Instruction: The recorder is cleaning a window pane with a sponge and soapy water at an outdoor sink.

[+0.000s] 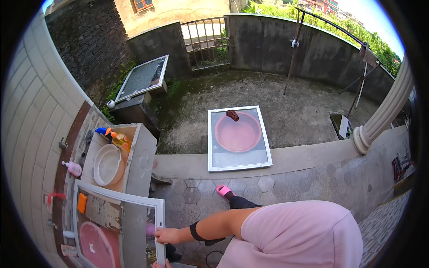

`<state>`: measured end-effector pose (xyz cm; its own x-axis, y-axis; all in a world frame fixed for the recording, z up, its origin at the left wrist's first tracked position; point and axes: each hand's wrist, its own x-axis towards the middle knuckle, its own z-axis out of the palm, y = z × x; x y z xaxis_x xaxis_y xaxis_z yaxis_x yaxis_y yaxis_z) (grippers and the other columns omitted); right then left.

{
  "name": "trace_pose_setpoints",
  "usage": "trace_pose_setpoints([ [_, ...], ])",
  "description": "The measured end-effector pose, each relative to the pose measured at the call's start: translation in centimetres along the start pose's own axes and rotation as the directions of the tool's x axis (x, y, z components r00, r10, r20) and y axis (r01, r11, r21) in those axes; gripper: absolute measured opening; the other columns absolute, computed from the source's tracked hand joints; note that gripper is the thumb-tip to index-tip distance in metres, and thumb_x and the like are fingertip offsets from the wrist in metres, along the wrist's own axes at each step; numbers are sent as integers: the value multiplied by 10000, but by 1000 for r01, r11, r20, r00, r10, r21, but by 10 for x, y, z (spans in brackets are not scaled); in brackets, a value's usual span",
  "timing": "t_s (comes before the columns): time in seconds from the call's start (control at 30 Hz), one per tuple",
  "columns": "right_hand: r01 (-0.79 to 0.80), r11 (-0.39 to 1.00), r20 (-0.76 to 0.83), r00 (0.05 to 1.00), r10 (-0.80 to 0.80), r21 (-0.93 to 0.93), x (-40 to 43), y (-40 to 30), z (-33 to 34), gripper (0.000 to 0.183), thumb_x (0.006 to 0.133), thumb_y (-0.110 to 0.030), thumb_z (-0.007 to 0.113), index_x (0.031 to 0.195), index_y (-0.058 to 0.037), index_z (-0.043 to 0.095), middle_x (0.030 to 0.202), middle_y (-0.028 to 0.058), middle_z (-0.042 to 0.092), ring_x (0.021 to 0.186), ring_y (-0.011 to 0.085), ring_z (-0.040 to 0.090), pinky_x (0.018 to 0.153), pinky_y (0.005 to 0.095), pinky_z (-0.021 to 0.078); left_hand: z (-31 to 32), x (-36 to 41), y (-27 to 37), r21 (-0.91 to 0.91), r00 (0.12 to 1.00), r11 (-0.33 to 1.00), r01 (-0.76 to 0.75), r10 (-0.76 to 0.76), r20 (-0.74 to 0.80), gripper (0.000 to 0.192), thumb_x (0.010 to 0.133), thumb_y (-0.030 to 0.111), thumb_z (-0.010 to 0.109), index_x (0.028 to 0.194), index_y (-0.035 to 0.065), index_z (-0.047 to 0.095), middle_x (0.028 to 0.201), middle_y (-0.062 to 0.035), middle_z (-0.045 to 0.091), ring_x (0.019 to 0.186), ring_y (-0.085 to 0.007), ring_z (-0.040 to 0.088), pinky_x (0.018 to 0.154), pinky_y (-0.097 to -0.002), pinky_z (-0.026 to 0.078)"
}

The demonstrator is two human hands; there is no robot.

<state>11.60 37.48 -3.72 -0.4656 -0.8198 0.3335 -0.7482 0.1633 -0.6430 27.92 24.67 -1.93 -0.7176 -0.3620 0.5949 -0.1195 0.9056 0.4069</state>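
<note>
A white-framed glass window panel [161,214] lies across the sink counter at lower left. My right hand [167,235] grips its near edge, the fingers over the white frame. My left hand [161,264] holds the same edge lower down, mostly cut off by the picture's bottom. An orange sponge or cloth [82,203] rests on the glass. Through the pane a pink basin [97,246] shows in the sink. A second framed panel [240,164] lies over a large pink tub [238,132], with a crumpled dark red cloth [232,115] on top.
Beside the panel, a sink compartment [147,157] holds a pale basin [108,164] and a yellow soap bottle [121,141]. A pink pump bottle [73,168] stands on the ledge. Another framed panel [142,78] leans on blocks at upper left. A fluted column [383,110] rises at right.
</note>
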Motion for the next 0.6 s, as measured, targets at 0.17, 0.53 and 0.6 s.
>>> trace_pose_setpoints([
  [0.17,426,838,129,904,-407,-342,9,-17,36,84,642,-139,583,603,-66,598,869,81,500,868,252,474,747,337,428,0,-7,-22,134,993,985,-111,115,-22,312,581,150,810,673,-19,565,666,-133,527,613,-322,520,593,-420,443],
  [0.53,257,898,2,962,-274,-357,4,55,-45,131,646,-130,559,562,-37,595,885,88,491,854,254,472,726,327,467,-2,-1,-7,69,996,994,-88,89,-17,313,576,145,812,695,-18,572,680,-141,539,639,-324,530,610,-413,451],
  [0.6,264,921,51,964,-260,-287,8,49,-39,131,646,-133,558,569,-36,602,884,88,494,844,252,473,728,324,464,-3,-2,-11,87,994,991,-99,102,-41,319,570,145,815,700,-17,574,683,-141,542,644,-324,531,617,-411,452],
])
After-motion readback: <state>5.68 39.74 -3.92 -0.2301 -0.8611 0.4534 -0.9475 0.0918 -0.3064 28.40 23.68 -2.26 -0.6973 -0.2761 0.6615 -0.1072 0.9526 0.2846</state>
